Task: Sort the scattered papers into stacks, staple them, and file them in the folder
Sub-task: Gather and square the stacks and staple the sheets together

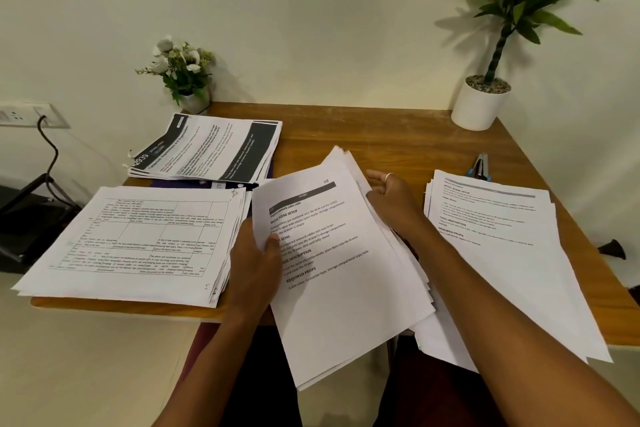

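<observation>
From the head camera, the left hand grips the left edge of a sheaf of papers, thumb pressed on the top page and fingers curled underneath. The right hand is at the sheaf's upper right edge, its fingers loosely extended and holding nothing. The hand wears a ring. Both forearms reach in from the bottom of the frame. The sheaf is tilted, its pages fanned at the top right corner.

A purple cover, perhaps the folder, lies under the dark-banded stack at the far left; only a strip of it shows, and whether anything is inside I cannot tell. A small pot of white flowers stands at the far left corner and a white pot with a tall green plant at the far right.

The stack of printed tables overhangs the left and near edges of the wooden table. The right stack juts past the near edge, and the held sheaf hangs over that edge above the lap. The stapler lies just behind the right stack. Bare wood runs along the far middle, between the dark-banded stack and the white pot.
</observation>
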`<state>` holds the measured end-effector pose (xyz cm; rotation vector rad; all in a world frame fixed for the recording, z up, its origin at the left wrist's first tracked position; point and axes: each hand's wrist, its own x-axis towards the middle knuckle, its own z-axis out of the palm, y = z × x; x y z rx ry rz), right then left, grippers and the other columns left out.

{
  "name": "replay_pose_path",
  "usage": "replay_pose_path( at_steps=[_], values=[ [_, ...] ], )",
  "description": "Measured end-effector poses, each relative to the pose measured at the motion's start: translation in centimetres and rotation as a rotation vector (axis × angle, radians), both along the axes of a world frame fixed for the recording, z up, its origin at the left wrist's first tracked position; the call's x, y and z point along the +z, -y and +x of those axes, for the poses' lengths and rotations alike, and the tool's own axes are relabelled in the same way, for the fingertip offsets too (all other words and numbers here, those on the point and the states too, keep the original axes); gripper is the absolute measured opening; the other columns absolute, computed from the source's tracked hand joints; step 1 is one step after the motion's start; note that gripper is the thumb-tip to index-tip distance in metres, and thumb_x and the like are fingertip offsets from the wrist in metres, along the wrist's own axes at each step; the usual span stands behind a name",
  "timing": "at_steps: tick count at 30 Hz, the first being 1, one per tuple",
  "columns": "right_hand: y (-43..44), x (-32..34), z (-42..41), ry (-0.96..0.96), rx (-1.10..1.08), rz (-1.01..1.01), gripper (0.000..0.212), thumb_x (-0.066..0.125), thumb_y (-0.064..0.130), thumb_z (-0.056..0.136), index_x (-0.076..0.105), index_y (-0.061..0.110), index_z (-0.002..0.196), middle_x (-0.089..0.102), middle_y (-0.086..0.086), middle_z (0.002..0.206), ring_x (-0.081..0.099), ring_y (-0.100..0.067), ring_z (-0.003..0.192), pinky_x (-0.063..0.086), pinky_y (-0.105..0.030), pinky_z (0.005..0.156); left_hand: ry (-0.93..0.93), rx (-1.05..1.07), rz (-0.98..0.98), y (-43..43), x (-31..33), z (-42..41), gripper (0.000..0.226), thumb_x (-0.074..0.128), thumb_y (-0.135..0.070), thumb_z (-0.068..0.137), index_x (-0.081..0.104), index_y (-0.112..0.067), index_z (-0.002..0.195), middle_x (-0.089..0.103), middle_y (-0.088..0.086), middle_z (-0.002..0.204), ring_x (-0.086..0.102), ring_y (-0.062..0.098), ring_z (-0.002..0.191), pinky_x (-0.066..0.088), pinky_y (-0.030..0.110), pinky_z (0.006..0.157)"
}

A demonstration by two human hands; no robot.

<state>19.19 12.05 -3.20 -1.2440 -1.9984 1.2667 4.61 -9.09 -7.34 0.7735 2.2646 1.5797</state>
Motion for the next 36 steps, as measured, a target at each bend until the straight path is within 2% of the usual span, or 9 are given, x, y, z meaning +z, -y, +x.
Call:
replay_pose_path(
  at_steps=[4,6,8,12,15,17,22,28,36],
  values=[
    [-0.6,-0.3,0.5,-0.036,0.048,-0.059,0.058,0.077,0.021,0.09,0.054,0.025,0.143,0.074,0.004,0.109,0.072,-0.008,0.09,0.055,-0.019,0.063,-0.001,0.012,-0.015,0.0,-0.1,0.0,0.036,0.059,-0.025,0.102,0.048,-0.028,0.136,0.055,-0.009,0.122,0.059,0.014,0.099,0.046,0.018,0.068],
    [-0.6,-0.7,0.4,-0.104,-0.031,-0.001,0.053,0.078,0.014,0.088,0.058,0.024,0.137,0.074,0.008,0.095,0.072,-0.004,0.081,0.056,-0.017,0.06,0.0,0.007,-0.006,0.1,0.0,0.1,0.034,0.058,-0.024,0.102,0.048,-0.029,0.134,0.057,-0.007,0.122,0.06,0.015,0.098,0.048,0.019,0.067],
    [-0.4,-1.3,0.2,-0.149,-0.152,0.07,0.045,0.077,0.01,0.089,0.062,0.024,0.128,0.073,0.007,0.089,0.071,-0.006,0.079,0.06,-0.022,0.064,-0.01,0.009,-0.007,0.1,0.0,0.1,0.032,0.058,-0.023,0.102,0.049,-0.028,0.132,0.057,-0.006,0.121,0.061,0.013,0.094,0.047,0.019,0.065],
    [-0.4,-1.7,0.2,-0.253,-0.352,0.144,0.03,0.069,0.008,0.093,0.059,0.025,0.115,0.07,0.002,0.097,0.07,-0.013,0.083,0.057,-0.02,0.066,-0.008,0.004,-0.005,0.0,0.0,0.1,0.032,0.058,-0.019,0.102,0.051,-0.022,0.133,0.059,-0.003,0.119,0.062,0.014,0.094,0.047,0.018,0.064],
    [-0.8,-1.6,0.5,-0.259,-0.375,0.158,0.021,0.067,0.003,0.093,0.06,0.02,0.104,0.066,0.006,0.095,0.064,-0.004,0.083,0.047,-0.006,0.063,0.0,0.004,-0.005,-0.1,0.1,0.1,0.033,0.058,-0.02,0.102,0.051,-0.023,0.134,0.06,-0.003,0.121,0.063,0.02,0.1,0.052,0.025,0.069],
    [-1.1,-1.6,0.8,-0.227,-0.37,0.159,0.018,0.067,0.004,0.093,0.063,0.02,0.1,0.063,0.013,0.092,0.062,-0.001,0.082,0.043,-0.005,0.064,0.001,0.005,-0.008,-0.1,0.1,0.1,0.033,0.058,-0.021,0.102,0.051,-0.024,0.134,0.06,-0.003,0.121,0.063,0.02,0.1,0.056,0.031,0.073],
    [-1.5,-2.0,1.1,-0.195,-0.372,0.151,0.015,0.065,0.007,0.096,0.067,0.021,0.101,0.066,0.011,0.098,0.061,0.0,0.084,0.041,-0.005,0.065,-0.01,-0.004,-0.016,0.0,0.0,0.1,0.032,0.057,-0.023,0.103,0.05,-0.025,0.133,0.059,-0.005,0.118,0.061,0.011,0.089,0.048,0.02,0.063],
    [-1.5,-2.3,1.1,-0.186,-0.373,0.149,0.015,0.064,0.007,0.097,0.068,0.021,0.098,0.067,0.009,0.103,0.06,0.004,0.083,0.041,0.001,0.059,-0.003,-0.005,-0.011,0.0,0.1,0.2,0.03,0.057,-0.022,0.103,0.05,-0.027,0.132,0.058,-0.006,0.12,0.061,0.007,0.086,0.047,0.019,0.061],
    [-1.5,-2.5,1.1,-0.161,-0.384,0.188,0.011,0.063,0.013,0.099,0.073,0.017,0.103,0.071,0.007,0.106,0.063,-0.002,0.079,0.042,-0.007,0.062,0.001,-0.002,0.0,-0.1,0.3,0.2,0.026,0.057,-0.02,0.103,0.05,-0.031,0.126,0.056,-0.014,0.108,0.06,0.009,0.09,0.046,0.019,0.062]
  ],
)
